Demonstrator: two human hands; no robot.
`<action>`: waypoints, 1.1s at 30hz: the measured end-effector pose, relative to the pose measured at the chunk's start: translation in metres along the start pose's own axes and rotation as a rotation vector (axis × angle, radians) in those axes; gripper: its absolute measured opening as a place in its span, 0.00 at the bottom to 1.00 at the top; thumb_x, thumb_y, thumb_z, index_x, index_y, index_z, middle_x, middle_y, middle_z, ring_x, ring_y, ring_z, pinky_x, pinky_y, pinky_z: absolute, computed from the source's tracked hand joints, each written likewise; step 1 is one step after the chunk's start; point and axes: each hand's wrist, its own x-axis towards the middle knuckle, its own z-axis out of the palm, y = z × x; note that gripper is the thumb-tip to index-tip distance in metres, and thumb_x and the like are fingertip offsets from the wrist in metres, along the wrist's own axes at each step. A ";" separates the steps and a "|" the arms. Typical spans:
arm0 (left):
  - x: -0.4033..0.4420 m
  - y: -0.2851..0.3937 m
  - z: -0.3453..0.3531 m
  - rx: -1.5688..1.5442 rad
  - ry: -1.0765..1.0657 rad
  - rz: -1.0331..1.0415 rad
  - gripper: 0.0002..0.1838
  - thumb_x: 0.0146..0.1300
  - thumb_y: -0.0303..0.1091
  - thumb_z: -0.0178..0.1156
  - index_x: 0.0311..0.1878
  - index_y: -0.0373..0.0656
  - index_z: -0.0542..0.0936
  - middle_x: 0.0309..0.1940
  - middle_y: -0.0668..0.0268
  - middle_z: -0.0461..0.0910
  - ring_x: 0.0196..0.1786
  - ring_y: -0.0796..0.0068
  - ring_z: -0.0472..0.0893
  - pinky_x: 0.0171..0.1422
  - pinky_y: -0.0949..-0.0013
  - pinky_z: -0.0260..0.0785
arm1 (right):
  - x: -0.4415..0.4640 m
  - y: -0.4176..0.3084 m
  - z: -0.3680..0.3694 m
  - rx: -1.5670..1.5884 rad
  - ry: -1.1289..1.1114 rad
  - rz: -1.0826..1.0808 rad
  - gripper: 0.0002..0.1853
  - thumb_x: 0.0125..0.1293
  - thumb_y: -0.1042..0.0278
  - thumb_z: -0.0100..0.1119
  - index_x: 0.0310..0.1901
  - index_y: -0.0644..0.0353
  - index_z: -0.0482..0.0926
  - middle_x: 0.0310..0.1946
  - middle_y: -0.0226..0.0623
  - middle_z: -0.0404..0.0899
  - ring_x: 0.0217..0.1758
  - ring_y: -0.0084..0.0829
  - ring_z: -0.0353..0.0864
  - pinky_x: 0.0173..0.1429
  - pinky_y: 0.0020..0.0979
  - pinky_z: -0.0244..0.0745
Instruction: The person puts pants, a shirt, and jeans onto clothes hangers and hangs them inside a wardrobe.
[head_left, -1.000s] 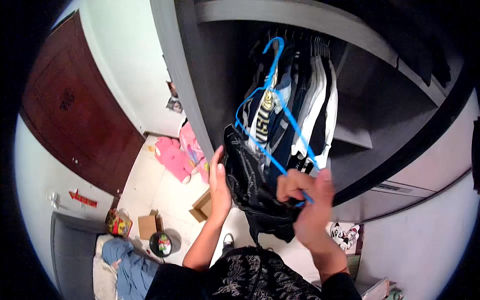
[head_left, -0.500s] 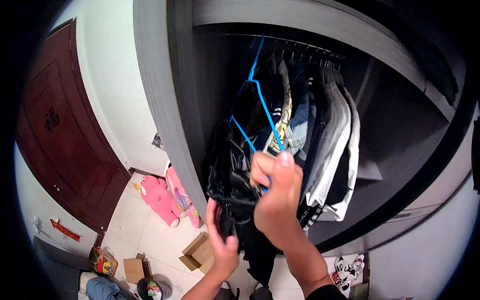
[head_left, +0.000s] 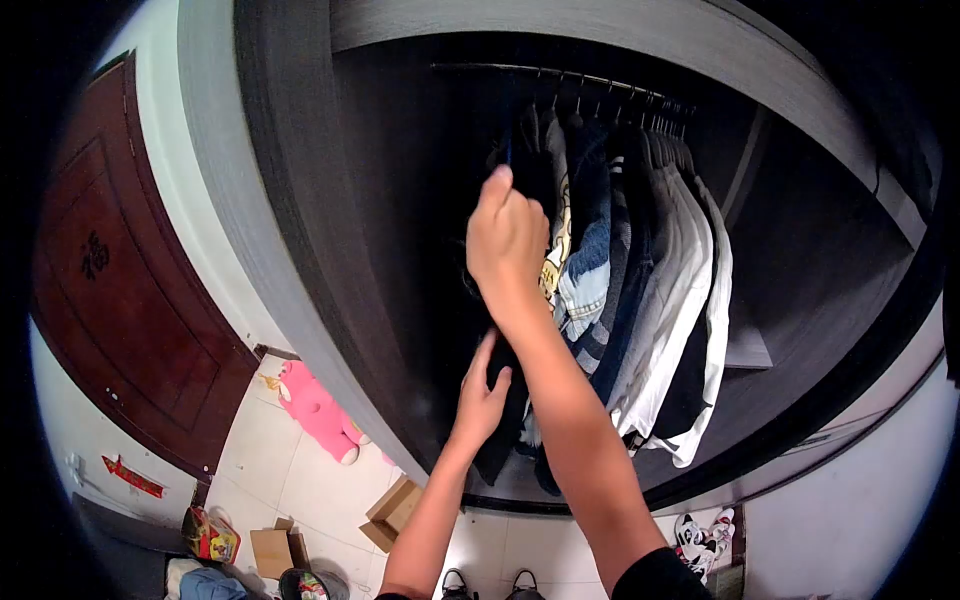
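Note:
My right hand (head_left: 507, 240) is closed around what shows as a sliver of the blue hanger (head_left: 508, 152), inside the wardrobe; most of the hanger is hidden. Below it, my left hand (head_left: 482, 400) has its fingers stretched up and thumb apart, against dark clothing (head_left: 505, 410) whose outline is lost in the shadow. Just right of my right hand hang several garments: a yellow printed one (head_left: 553, 265), a denim one (head_left: 590, 250) and white shirts (head_left: 680, 330). The metal rail (head_left: 560, 72) runs above them, and I cannot make out whether the blue hanger's hook is on it.
The wardrobe's grey side panel (head_left: 290, 220) stands to the left. A pink plush toy (head_left: 318, 415), cardboard boxes (head_left: 275, 550) and a bin (head_left: 312, 584) are on the tiled floor. Sneakers (head_left: 705, 540) sit at lower right. A dark red door (head_left: 130, 290) is at far left.
My right hand has moved up and deeper into the wardrobe with the blue hanger and the black garment on it. My left hand has followed upward. The view has shifted closer to the wardrobe.

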 end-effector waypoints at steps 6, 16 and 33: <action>-0.005 0.008 -0.012 -0.119 0.183 -0.111 0.20 0.68 0.18 0.44 0.61 0.37 0.73 0.56 0.58 0.78 0.61 0.68 0.75 0.68 0.69 0.63 | -0.027 0.019 -0.014 0.000 -0.001 0.093 0.33 0.76 0.57 0.30 0.16 0.69 0.72 0.16 0.58 0.73 0.21 0.61 0.72 0.35 0.55 0.64; 0.078 0.086 0.028 -0.337 -0.150 -0.360 0.29 0.77 0.46 0.41 0.74 0.39 0.60 0.73 0.58 0.61 0.75 0.68 0.58 0.77 0.67 0.48 | -0.029 0.027 -0.053 0.080 -0.156 0.225 0.35 0.78 0.52 0.32 0.22 0.69 0.79 0.19 0.59 0.77 0.23 0.57 0.79 0.32 0.49 0.73; 0.131 0.090 0.023 -0.391 0.029 -0.249 0.23 0.76 0.42 0.42 0.64 0.36 0.72 0.57 0.59 0.76 0.59 0.69 0.74 0.66 0.68 0.62 | -0.036 0.034 -0.070 0.298 -0.259 0.444 0.27 0.77 0.52 0.38 0.43 0.71 0.80 0.35 0.59 0.82 0.42 0.51 0.82 0.51 0.40 0.74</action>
